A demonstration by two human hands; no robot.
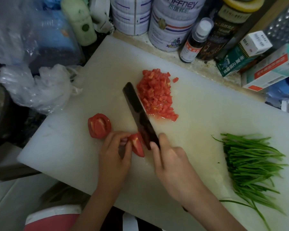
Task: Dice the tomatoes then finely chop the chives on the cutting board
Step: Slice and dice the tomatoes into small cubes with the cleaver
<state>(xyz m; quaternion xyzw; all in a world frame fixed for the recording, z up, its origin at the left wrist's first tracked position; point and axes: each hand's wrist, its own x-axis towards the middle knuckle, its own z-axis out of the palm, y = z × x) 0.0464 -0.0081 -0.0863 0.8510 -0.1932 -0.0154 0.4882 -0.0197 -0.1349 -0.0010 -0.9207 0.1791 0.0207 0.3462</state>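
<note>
A white cutting board (198,105) fills the middle of the view. My right hand (170,157) grips the handle of a dark cleaver (138,114), whose blade points away along the left side of a pile of diced tomato (155,95). The blade's near end sits against a tomato wedge (138,145), which the curled fingers of my left hand (113,150) hold in place. A tomato half (98,125) lies cut side up to the left of that. A bundle of chives (252,165) lies uncut at the board's right end.
Tins (170,24), bottles (195,40) and cardboard boxes (270,69) crowd the board's far and right edges. Crumpled clear plastic bags (38,87) lie off the board's left corner. A red and white bowl rim (52,219) shows at the near edge.
</note>
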